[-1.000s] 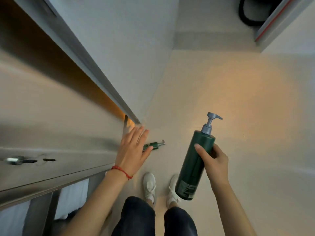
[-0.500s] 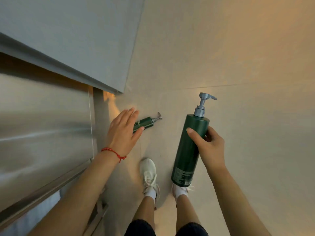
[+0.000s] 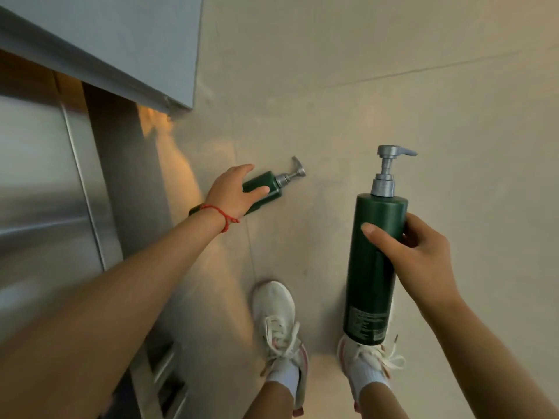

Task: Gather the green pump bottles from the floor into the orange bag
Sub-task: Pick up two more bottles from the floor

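A dark green pump bottle [image 3: 373, 267] with a grey pump head is upright in my right hand [image 3: 414, 255], held above my right shoe. A second green pump bottle [image 3: 266, 186] lies on its side on the beige floor, pump pointing right, close to the metal cabinet. My left hand [image 3: 231, 192] is down on this bottle, thumb across its front and fingers over its far side, covering most of its body. The bottle still rests on the floor. The orange bag is not in view.
A stainless steel cabinet [image 3: 45, 192] fills the left side, with a grey panel [image 3: 121, 40] above it. My two white sneakers [image 3: 278, 322] stand on the floor [image 3: 393, 86] at the bottom centre.
My left hand has dropped from hovering above the lying bottle to wrapping around it. The view has tilted further down and closer. My right hand keeps its bottle upright.
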